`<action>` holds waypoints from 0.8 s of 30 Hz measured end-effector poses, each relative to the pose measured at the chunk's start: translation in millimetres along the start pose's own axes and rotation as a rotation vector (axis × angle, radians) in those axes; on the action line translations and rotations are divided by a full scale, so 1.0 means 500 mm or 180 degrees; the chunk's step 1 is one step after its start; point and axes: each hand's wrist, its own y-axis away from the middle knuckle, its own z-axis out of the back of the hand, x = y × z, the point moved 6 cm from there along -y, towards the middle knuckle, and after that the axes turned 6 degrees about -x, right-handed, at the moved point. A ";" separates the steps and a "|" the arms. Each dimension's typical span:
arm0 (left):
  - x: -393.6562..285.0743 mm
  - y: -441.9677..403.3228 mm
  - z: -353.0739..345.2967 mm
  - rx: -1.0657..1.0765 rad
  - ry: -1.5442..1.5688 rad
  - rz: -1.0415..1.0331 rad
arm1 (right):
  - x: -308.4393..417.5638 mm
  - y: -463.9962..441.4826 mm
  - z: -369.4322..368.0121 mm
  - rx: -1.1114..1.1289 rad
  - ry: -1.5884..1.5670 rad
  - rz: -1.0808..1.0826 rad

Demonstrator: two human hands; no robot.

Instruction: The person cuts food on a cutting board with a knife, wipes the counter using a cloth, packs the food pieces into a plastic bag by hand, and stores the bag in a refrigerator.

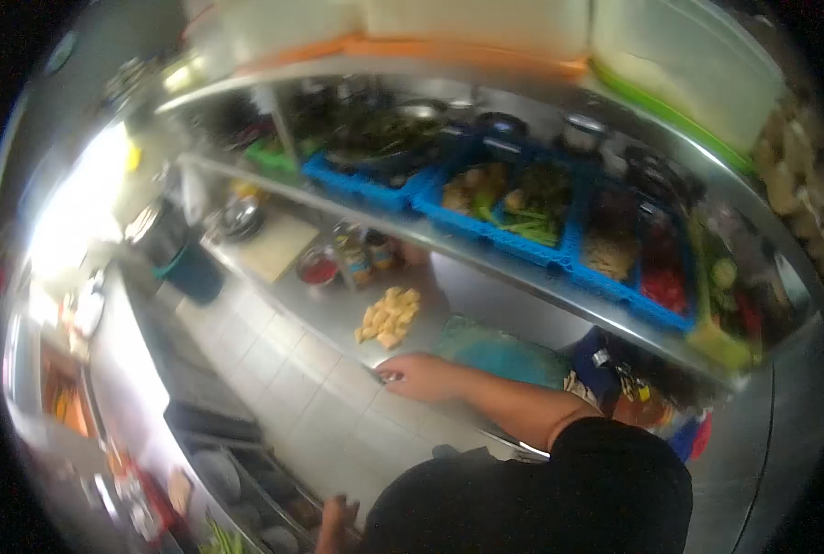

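My right hand reaches across to the front edge of the steel counter. Its fingers are closed around something small that I cannot make out. Just beyond it, a pile of pale yellow chunks lies on the counter. A green-blue cutting board is beside my right forearm. Low in the view, my left hand hangs near the opposite unit, small and blurred, so its fingers are not clear.
Blue baskets of vegetables fill the shelf above the counter. A bowl of red food and jars stand behind the chunks. Across the tiled floor are a dark green bin and another counter.
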 end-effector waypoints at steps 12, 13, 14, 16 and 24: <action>0.209 -0.313 0.056 0.0524 -0.0778 -0.0947 | 0.258 0.018 0.145 -0.1174 0.0947 -0.0469; 0.208 -0.339 0.069 0.0520 -0.0813 -0.1046 | 0.269 0.052 0.184 -0.1625 0.1121 -0.0555; 0.209 -0.361 0.081 0.0511 -0.0863 -0.1130 | 0.281 0.094 0.223 -0.2066 0.1291 -0.0637; 0.220 -0.404 0.097 0.0494 -0.0960 -0.1264 | 0.324 0.186 0.301 -0.2802 0.2038 -0.0695; 0.307 -0.512 0.144 0.0308 -0.2604 -0.2578 | 0.423 0.564 0.617 -0.3820 0.3571 -0.3613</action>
